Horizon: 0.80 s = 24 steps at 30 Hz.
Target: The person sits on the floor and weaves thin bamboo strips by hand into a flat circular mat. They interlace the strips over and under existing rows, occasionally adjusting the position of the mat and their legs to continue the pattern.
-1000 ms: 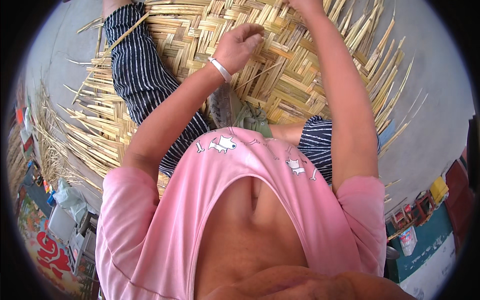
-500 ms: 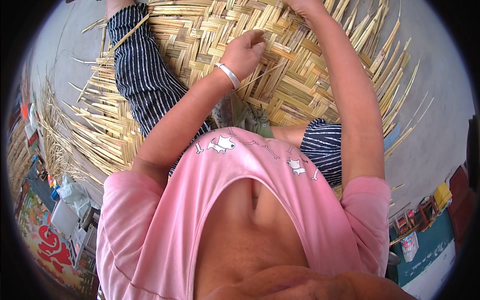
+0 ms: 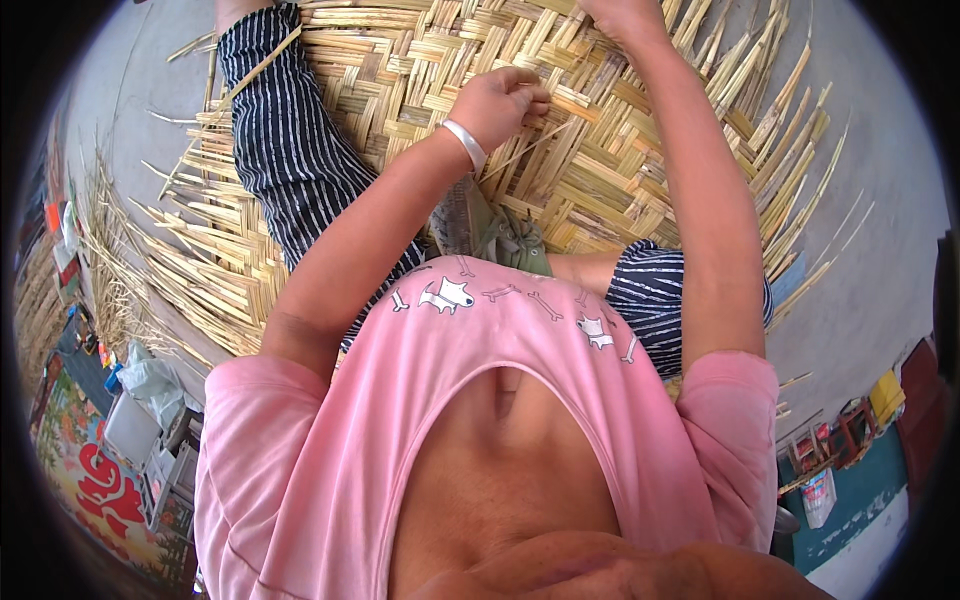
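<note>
Mat (image 3: 620,170) of woven bamboo strips on floor: centre plaited, edges loose, unwoven. Left hand (image 3: 500,100) clenched, pinching thin strip (image 3: 535,150) near mat centre. Right hand (image 3: 625,12) at far edge; grip cannot tell.

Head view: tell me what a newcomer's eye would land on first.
The big woven mat of pale split strips fills the upper middle, its loose ends fanning out over the grey floor. The left hand, a white bangle at its wrist, is closed around a thin strip at the weave; the right hand works at the top edge, mostly cut off. A pink shirt fills the foreground.
</note>
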Tool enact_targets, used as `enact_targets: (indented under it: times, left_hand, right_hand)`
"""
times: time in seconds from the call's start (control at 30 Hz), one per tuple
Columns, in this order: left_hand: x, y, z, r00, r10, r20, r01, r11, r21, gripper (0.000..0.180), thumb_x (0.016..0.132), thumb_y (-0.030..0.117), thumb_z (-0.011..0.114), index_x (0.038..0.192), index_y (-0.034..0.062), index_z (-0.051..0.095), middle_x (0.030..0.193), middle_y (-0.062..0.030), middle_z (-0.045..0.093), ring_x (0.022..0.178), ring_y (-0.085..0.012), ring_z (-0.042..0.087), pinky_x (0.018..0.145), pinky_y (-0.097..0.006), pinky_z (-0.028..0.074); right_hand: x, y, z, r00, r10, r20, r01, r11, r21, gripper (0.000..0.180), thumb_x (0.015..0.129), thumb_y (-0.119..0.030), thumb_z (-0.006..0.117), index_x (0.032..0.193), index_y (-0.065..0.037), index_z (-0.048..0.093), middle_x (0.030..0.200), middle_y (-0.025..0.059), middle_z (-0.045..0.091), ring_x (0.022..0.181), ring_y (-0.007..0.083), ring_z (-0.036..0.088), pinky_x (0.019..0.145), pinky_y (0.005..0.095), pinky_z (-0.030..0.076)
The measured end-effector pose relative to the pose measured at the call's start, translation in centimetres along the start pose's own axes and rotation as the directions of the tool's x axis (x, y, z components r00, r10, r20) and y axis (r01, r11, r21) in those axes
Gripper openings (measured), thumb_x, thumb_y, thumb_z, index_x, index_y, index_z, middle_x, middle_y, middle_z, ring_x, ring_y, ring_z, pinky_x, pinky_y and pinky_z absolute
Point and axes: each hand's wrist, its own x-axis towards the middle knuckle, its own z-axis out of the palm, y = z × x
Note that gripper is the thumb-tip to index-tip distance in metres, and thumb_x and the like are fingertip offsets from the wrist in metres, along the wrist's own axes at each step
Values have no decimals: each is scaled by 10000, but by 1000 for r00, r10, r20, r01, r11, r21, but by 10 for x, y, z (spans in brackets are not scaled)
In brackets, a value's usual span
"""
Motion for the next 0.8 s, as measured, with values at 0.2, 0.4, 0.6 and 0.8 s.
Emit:
enact_targets:
  times: [0.2,0.4,0.6,0.8]
  left_hand:
    - [-10,-15,17,976,152,-158,-151,988,20,371,1055,41,511,1402,-90,520,1240,-184,700,1104,-226,704,919,-328,599]
    - [-2,-33,23,787,597,-157,-456,733,505,355,1013,21,578,1367,35,605,1211,-126,711,1052,-252,688,914,-351,565]
    - [5,-33,22,733,675,-81,-506,621,599,369,968,21,615,1336,38,630,1144,-178,709,1069,-364,650,973,-406,516]
    - [9,-33,20,848,520,-101,-452,809,376,341,999,17,589,1338,1,617,1270,-146,706,1187,-257,666,1027,-341,517]
  right_hand:
    - [-1,4,-10,993,-118,-12,118,993,-5,198,871,-147,670,995,6,684,951,195,731,913,308,711,845,422,551]
    - [8,21,-15,999,28,46,-44,916,398,252,927,-49,601,1162,24,653,874,158,740,701,177,708,589,331,557]
    - [19,20,-7,982,119,144,-177,838,515,187,916,-27,646,1097,15,655,794,132,721,652,173,678,557,314,545]
    - [9,18,-7,987,85,138,-117,963,243,120,937,-96,702,973,9,656,796,119,717,662,178,674,559,322,538]
